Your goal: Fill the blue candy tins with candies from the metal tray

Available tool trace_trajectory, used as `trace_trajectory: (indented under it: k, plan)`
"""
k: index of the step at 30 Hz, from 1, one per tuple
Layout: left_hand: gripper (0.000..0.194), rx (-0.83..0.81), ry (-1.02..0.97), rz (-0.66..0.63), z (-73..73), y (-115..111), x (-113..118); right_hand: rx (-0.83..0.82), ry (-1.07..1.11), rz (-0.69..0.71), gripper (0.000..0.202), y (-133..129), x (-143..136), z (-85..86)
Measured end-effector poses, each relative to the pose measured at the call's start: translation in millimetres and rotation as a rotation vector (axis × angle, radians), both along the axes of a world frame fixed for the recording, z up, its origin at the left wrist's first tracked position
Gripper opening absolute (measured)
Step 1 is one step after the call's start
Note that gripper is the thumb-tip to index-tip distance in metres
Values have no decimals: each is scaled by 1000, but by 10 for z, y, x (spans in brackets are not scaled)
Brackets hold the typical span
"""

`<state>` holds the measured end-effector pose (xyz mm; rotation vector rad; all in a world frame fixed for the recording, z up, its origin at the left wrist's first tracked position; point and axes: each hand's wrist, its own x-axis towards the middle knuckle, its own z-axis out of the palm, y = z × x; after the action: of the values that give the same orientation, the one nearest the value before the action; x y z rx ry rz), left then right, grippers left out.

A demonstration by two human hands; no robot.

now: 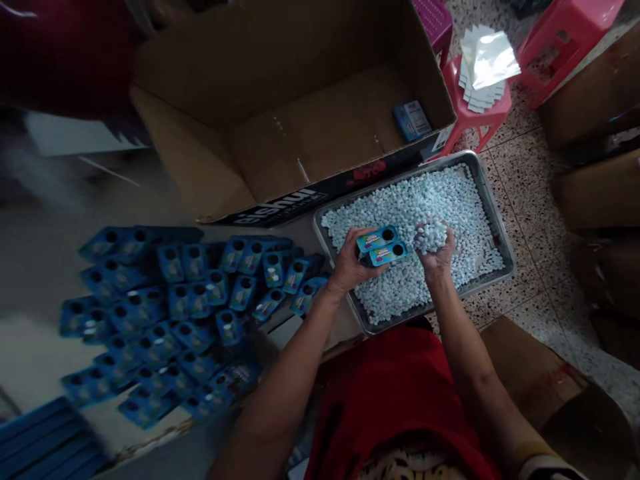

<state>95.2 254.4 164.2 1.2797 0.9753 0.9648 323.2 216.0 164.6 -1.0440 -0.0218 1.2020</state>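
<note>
Two small blue boxes, side by side with a dark round hole in each top, are gripped in my left hand over the left part of a metal tray. My right hand is cupped around a heap of small pale-blue pellets, just right of the boxes. Many more of these pellets spread across the tray beneath both hands. The heap and the boxes are apart.
Many similar blue boxes with holes stand grouped on the table at left. A large open carton borders the tray's far side, with one blue packet inside. Pink stools, one bearing stacked sheets, stand beyond; brown cartons line the right.
</note>
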Motion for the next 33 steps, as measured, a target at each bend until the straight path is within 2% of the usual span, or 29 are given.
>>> trace_trajectory:
  k: [4, 7, 11, 17, 20, 24, 28, 33]
  plan:
    - [78, 17, 122, -44, -150, -81, -133, 112, -228, 166, 37, -139, -209, 377]
    - [79, 105, 227, -90, -207, -130, -156, 180, -489, 266, 37, -210, -407, 512]
    - [83, 113, 276, -93, -197, -150, -144, 209, -639, 343, 34, -210, -534, 520]
    - [76, -40, 236, 52, -41, -194, -73, 278, -600, 296, 29, 9, -596, 580]
    - [75, -73, 226, 7, 34, -200, -74, 242, -688, 337, 35, 154, -636, 641]
    - [73, 6, 196, -24, 48, -157, -102, 254, -736, 388, 48, 262, -640, 649]
    - [71, 56, 286, -56, -12, -118, -114, 298, -733, 483, 51, 186, -644, 619]
    - [71, 24, 307, -28, -45, -166, -126, 364, -721, 548, 55, -106, -644, 680]
